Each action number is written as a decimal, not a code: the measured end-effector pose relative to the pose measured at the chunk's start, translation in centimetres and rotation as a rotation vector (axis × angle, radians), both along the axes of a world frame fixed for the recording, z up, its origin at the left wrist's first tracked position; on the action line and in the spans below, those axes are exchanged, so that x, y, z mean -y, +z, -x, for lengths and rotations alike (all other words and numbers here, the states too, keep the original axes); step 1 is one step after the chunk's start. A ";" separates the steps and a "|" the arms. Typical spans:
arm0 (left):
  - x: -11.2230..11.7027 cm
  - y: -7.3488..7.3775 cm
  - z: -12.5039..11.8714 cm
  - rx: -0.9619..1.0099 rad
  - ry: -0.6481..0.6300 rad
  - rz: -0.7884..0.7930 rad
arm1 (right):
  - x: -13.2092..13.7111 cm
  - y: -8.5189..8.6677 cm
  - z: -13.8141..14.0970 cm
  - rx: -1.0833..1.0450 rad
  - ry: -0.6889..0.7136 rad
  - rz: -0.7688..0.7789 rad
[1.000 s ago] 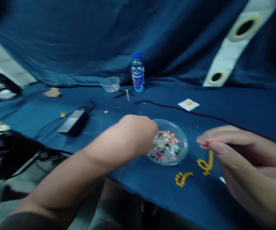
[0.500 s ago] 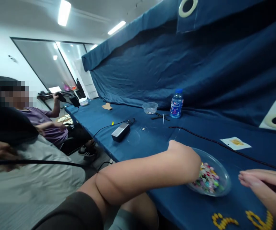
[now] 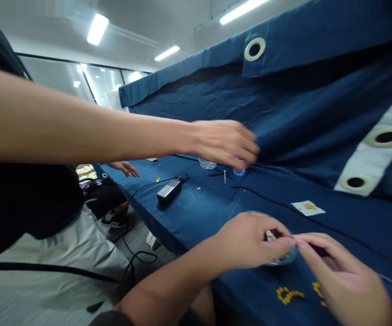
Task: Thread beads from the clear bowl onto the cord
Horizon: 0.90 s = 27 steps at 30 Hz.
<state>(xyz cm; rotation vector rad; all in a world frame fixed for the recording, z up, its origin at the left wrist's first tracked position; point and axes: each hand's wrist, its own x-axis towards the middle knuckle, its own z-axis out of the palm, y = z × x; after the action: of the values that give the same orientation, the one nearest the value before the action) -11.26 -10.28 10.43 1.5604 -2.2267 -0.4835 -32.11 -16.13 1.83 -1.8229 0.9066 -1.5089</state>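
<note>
My left hand (image 3: pixel 250 240) hovers over a clear bowl of mixed beads (image 3: pixel 285 259), hiding most of it, and pinches a small pale bead (image 3: pixel 269 235) between thumb and fingers. My right hand (image 3: pixel 338 271) is just to its right, fingertips pressed together and meeting the left hand's; what they hold is too small to make out. Two short strings of yellow beads (image 3: pixel 289 295) lie on the blue cloth in front of the bowl. A co-worker's arm stretches across from the left, with the hand (image 3: pixel 226 142) over a water bottle (image 3: pixel 239 171).
On the blue-clothed table (image 3: pixel 202 213) are a black power adapter (image 3: pixel 168 191) with its cable, a long dark cord (image 3: pixel 318 224), a paper slip (image 3: pixel 307 208) and a small clear cup (image 3: pixel 206 164). A blue curtain (image 3: pixel 311 113) walls off the back. Another person's hand (image 3: pixel 124 168) rests at the far left.
My left hand came up out of the bead bowl with a bead and met my right hand. A co-worker's arm reached across to the water bottle. The view shifted.
</note>
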 end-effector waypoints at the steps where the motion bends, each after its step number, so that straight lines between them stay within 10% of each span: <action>1: -1.0 -0.9 0.1 -0.270 0.039 0.090 | -0.7 1.0 -0.5 -0.017 0.045 0.032; 7: -5.8 -6.0 0.2 -0.496 0.189 0.278 | -4.3 3.2 -2.7 -0.103 0.069 0.168; 17: -9.8 -10.9 -1.4 -0.452 0.272 0.379 | -11.1 -0.9 -4.5 -0.143 -0.162 0.280; 27: -3.2 -5.4 -3.5 -0.104 0.260 0.321 | -10.7 -1.7 -2.3 -0.061 -0.222 0.186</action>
<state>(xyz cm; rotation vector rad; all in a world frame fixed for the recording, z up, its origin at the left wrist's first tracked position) -7.71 -7.07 5.05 1.5785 -1.8778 -0.1202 -29.85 -5.40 0.08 -1.9613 1.0578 -1.7320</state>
